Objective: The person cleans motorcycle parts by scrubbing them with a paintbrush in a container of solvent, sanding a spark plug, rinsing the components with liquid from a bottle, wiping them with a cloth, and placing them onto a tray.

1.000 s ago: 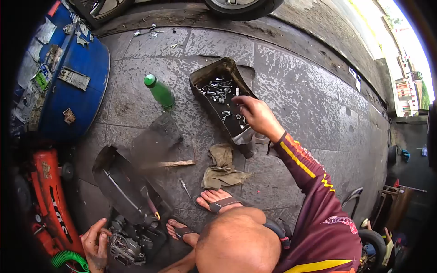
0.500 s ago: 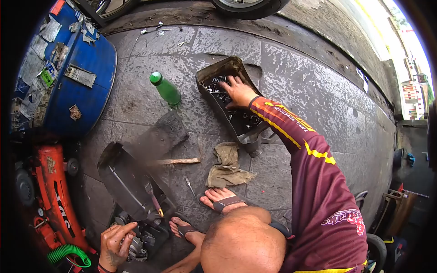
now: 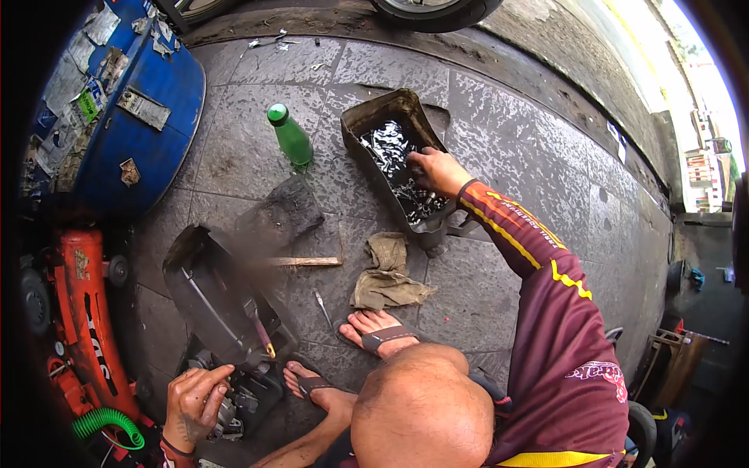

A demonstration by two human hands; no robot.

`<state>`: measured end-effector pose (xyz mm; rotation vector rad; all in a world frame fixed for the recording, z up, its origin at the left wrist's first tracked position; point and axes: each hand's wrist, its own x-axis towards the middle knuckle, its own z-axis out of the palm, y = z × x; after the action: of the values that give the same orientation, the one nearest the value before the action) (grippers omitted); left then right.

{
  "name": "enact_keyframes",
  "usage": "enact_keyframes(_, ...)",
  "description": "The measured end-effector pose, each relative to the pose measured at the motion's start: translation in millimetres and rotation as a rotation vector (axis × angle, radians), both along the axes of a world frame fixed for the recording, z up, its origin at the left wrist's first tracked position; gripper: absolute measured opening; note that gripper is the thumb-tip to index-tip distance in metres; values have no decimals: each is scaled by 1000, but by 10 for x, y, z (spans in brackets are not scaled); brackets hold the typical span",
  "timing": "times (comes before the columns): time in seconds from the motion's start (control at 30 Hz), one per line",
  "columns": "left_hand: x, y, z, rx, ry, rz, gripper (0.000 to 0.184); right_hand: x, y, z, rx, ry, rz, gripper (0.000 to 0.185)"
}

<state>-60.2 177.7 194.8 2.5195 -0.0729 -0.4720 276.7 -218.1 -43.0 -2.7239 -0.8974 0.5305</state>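
My right hand (image 3: 441, 172) reaches into an open dark container, a cut-open can (image 3: 355, 117), with its fingers curled down among small metal parts (image 3: 388, 148) that look like bolts and nuts. The fingertips are partly hidden there. My left hand (image 3: 195, 402) is at the lower left with its fingers bent and thumb close to them. Whatever it may hold cannot be made out. Beside it is a greasy metal engine part (image 3: 228, 421). A second cut-open container (image 3: 183, 253) lies above that hand, with a brush (image 3: 260, 330) in it.
A green bottle (image 3: 292, 139) stands left of the bolt container. A rag (image 3: 388, 285), a screwdriver (image 3: 322, 306) and a wooden handle (image 3: 310, 262) lie near my feet. At the left are a blue drum (image 3: 168, 101), a red floor jack (image 3: 87, 312) and a coiled green hose (image 3: 105, 421).
My right hand has moved right and slightly down in the container, its fingers going from spread to curled, exposing shiny parts. My left hand stays about where it was.
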Motion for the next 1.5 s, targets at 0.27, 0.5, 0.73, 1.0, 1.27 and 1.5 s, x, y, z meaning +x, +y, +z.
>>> enact_keyframes(0.27,19,-6,-56,-4,-11,-19,22,-75,-213,161,-110,112,-44,65)
enact_keyframes(0.5,-28,7,-84,-13,-1,-18,22,-436,-96,9,-295,188,-58,106)
enact_keyframes(0.73,69,-48,-97,-9,-31,-74,22,-294,-43,-361,223,43,-181,77)
enact_keyframes(1.0,172,-78,13,42,-41,-90,20,-616,34,254,81,168,-260,32)
enact_keyframes(1.27,251,-180,-27,26,-55,-148,21,-1287,404,287,280,236,-172,31)
enact_keyframes(1.5,251,-166,-24,31,-48,-165,23,-826,586,91,386,-83,-61,33)
